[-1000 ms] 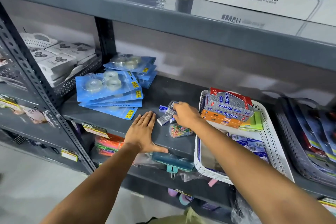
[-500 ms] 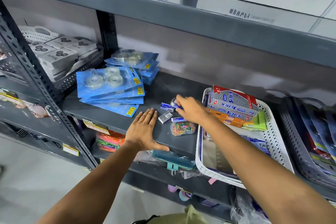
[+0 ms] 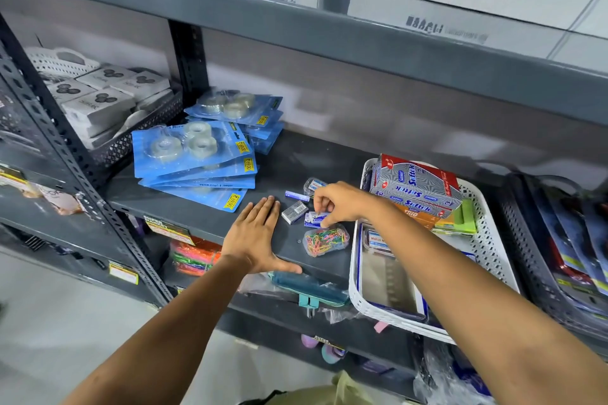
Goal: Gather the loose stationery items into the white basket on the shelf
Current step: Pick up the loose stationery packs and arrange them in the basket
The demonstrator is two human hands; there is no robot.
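The white perforated basket [image 3: 480,240] sits at the right of the grey shelf [image 3: 296,161], holding Softek boxes [image 3: 414,187], green pads and flat packs. Left of it lie loose items: a clear case of coloured paper clips [image 3: 325,240], a grey staple box [image 3: 295,212], a blue staple box [image 3: 297,196], a small clear box [image 3: 312,184] and a blue-white staple box [image 3: 314,219]. My right hand [image 3: 339,202] pinches that blue-white box with its fingertips. My left hand [image 3: 256,237] rests flat on the shelf's front edge, fingers spread, holding nothing.
Blue tape blister packs [image 3: 194,154] are stacked at the shelf's left. A dark basket of white boxes [image 3: 108,99] stands beyond the upright post. A dark tray [image 3: 559,240] is right of the white basket. The shelf above [image 3: 329,20] hangs low overhead.
My right hand has drawn back from the far small boxes toward the front and now pinches the blue-white staple box. The left hand has stayed flat on the shelf.
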